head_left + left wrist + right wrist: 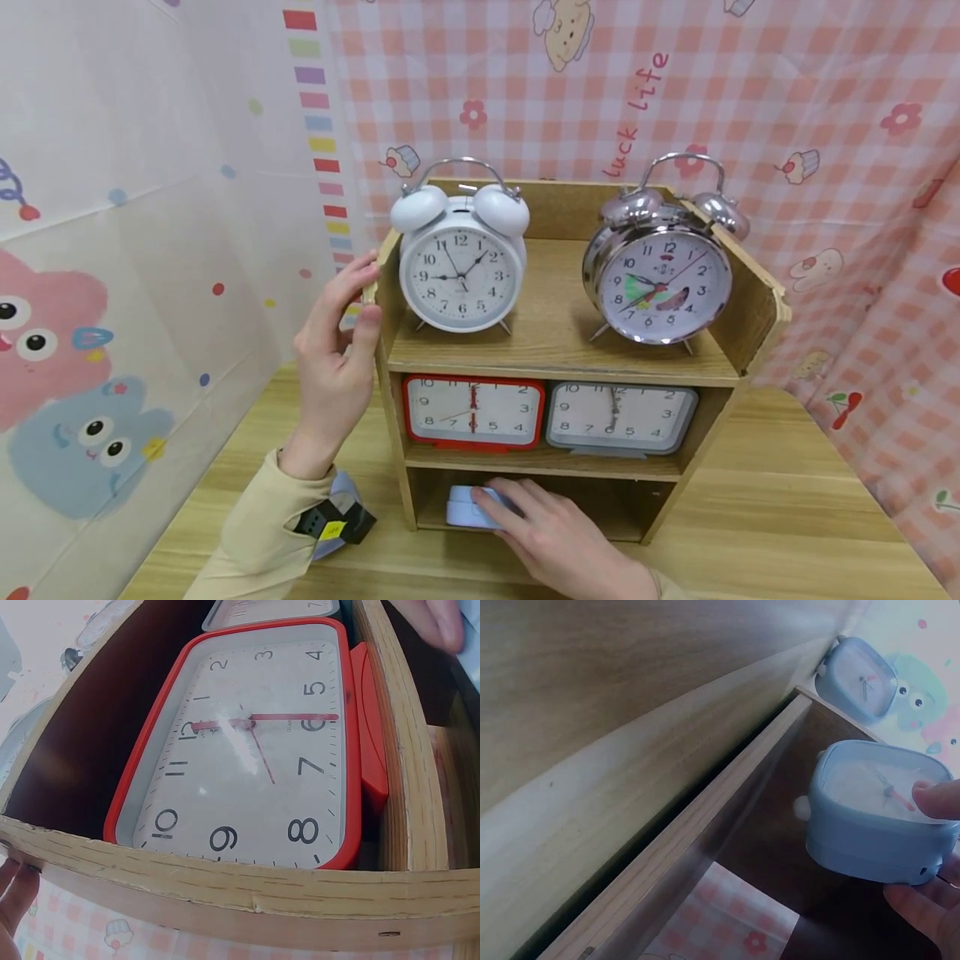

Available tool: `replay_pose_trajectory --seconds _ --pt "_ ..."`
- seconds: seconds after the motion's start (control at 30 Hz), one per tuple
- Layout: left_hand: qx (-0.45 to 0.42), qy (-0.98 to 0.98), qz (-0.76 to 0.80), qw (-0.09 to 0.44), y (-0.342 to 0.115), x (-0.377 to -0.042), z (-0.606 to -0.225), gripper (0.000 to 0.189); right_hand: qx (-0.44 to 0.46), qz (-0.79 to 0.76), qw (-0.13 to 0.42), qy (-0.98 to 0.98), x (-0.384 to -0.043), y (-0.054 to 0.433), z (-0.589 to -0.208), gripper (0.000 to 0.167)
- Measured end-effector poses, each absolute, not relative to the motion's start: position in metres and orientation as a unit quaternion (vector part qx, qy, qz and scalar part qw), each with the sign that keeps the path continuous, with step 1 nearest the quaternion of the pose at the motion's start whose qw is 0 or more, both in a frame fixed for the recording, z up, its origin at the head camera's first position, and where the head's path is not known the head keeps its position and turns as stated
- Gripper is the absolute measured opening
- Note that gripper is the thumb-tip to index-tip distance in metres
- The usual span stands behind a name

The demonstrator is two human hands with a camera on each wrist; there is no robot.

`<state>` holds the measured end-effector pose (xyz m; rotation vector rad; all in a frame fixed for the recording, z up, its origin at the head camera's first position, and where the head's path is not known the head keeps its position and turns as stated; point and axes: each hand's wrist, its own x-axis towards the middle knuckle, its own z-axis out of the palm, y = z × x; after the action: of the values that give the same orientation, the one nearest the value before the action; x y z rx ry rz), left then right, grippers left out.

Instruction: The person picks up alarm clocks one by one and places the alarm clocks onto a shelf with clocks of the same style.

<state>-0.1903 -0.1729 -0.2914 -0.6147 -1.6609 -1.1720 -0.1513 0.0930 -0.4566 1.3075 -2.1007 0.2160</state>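
My right hand (558, 533) grips a small light-blue alarm clock (877, 825) at the left of the shelf unit's bottom compartment. In the right wrist view, the thumb lies on its face and the fingers are under its body. My left hand (337, 358) touches the upper part of the wooden shelf unit's left side panel (393, 433), fingertips and thumb against its edge and outer side. A red rectangular clock (247, 742) and a grey rectangular clock (622, 417) stand side by side in the middle compartment.
On the top shelf stand a white twin-bell alarm clock (461, 275) at left and a silver twin-bell clock (660, 287) at right. A second light-blue clock (859, 679) sits on the wooden table (795, 500) left of the unit, partly behind my left wrist. Patterned cloth (525, 108) hangs behind.
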Motion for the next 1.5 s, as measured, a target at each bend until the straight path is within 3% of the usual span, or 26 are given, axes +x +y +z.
replay_pose_trajectory --seconds 0.33,0.53,0.93,1.5 --pt "-0.25 -0.684 -0.481 0.489 -0.173 -0.191 -0.292 0.061 0.497 0.067 0.326 -0.801 -0.153 0.082 -0.458 0.037" --pt "-0.249 -0.685 -0.482 0.487 -0.173 -0.191 -0.293 0.058 0.494 0.054 0.317 -0.808 -0.155 0.078 -0.458 0.052" --pt "-0.248 -0.692 -0.475 0.484 -0.174 -0.19 -0.293 0.058 0.495 0.048 0.312 -0.809 -0.16 0.07 -0.462 0.064" --pt "-0.252 -0.687 -0.48 0.484 -0.175 -0.19 -0.292 0.057 0.485 0.01 0.307 -0.819 -0.163 0.068 -0.463 0.057"
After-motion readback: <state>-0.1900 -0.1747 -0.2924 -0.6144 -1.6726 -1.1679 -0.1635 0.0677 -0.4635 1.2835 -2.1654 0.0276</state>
